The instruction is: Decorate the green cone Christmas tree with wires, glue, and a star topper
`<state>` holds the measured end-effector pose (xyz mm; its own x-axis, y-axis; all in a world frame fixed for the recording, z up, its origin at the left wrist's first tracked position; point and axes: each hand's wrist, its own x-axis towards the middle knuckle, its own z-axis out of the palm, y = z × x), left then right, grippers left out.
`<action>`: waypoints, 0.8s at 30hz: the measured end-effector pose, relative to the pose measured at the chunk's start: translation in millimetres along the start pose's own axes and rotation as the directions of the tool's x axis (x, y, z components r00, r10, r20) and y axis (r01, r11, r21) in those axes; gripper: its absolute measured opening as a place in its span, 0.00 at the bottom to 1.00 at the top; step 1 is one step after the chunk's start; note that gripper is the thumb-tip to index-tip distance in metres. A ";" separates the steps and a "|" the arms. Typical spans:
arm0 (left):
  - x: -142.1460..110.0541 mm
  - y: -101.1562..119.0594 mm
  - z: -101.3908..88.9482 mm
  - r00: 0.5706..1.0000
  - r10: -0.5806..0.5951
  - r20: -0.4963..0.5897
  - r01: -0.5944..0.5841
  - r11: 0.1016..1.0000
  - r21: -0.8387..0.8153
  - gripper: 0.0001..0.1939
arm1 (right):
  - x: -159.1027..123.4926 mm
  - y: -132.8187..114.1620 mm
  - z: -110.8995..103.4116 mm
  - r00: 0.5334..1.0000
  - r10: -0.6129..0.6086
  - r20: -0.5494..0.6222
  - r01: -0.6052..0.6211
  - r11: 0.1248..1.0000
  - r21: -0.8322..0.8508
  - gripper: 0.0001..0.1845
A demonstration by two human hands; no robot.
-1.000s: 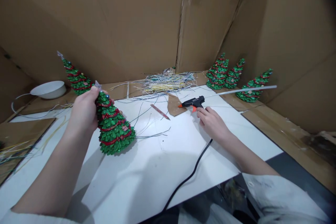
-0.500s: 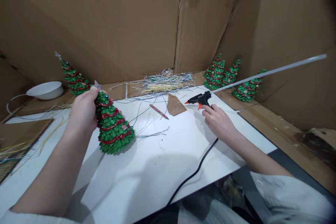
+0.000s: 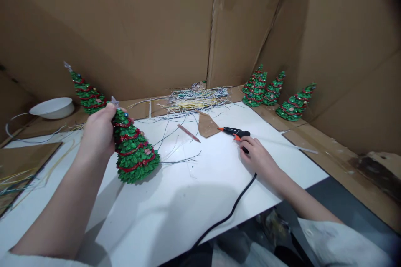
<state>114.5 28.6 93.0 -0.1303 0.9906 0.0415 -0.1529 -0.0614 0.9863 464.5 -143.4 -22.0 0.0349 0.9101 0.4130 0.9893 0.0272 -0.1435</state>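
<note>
My left hand (image 3: 98, 133) grips the upper part of a green cone-shaped tree (image 3: 134, 152) with red trim, tilted, its base on the white board (image 3: 194, 200). My right hand (image 3: 258, 156) rests on the handle of a black glue gun (image 3: 234, 132) with an orange tip, lying on the board and pointing left. A long clear glue stick (image 3: 291, 145) trails from its back toward the right. Its black cord (image 3: 228, 215) runs down toward me.
Cardboard walls surround the table. Three finished trees (image 3: 272, 91) stand at the back right, another tree (image 3: 84, 89) at the back left beside a white bowl (image 3: 52, 107). A pile of thin wires (image 3: 194, 99), a cardboard scrap (image 3: 208, 125) and a pink stick (image 3: 189, 132) lie mid-table.
The glue gun, lifted with its stick pointing up right half a second ago, has come down onto the board under my right hand. My left hand and its tree have stayed put.
</note>
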 end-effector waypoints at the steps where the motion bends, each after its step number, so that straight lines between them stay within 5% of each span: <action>1: 0.1 -0.1 -0.2 1.000 -0.002 0.000 0.002 1.000 0.001 0.14 | 0.5 -1.1 -0.2 1.000 -0.004 0.017 0.004 1.000 -0.013 0.09; 8: -0.4 -0.9 -0.5 1.000 0.005 -0.004 -0.005 1.000 -0.001 0.14 | 5.8 4.2 -11.8 0.978 -0.133 0.162 0.137 0.991 -0.014 0.08; 13: -0.3 -2.0 -0.8 0.999 0.032 0.031 -0.030 0.998 -0.054 0.13 | 24.1 -7.0 -34.9 0.984 -0.168 0.057 0.164 0.984 0.072 0.08; 17: -5.1 2.8 0.7 0.996 -0.007 0.091 0.014 0.997 -0.075 0.14 | 50.8 -48.4 -48.5 0.965 -0.261 -0.011 0.255 0.935 0.245 0.07; 20: -11.4 8.7 3.1 0.988 -0.104 0.111 0.114 0.989 -0.090 0.15 | 75.0 -92.3 -43.9 0.935 -0.350 0.055 0.280 0.824 0.492 0.11; 24: -19.0 15.2 4.5 0.966 -0.175 0.191 0.198 0.974 -0.109 0.16 | 107.6 -149.3 -16.9 0.879 -0.367 0.305 0.001 0.642 0.767 0.38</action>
<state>119.0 9.4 108.0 0.0883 0.9909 -0.1018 -0.2813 0.1229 0.9517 322.9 -56.5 59.1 -0.3758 0.9159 0.1409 0.5259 0.3360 -0.7814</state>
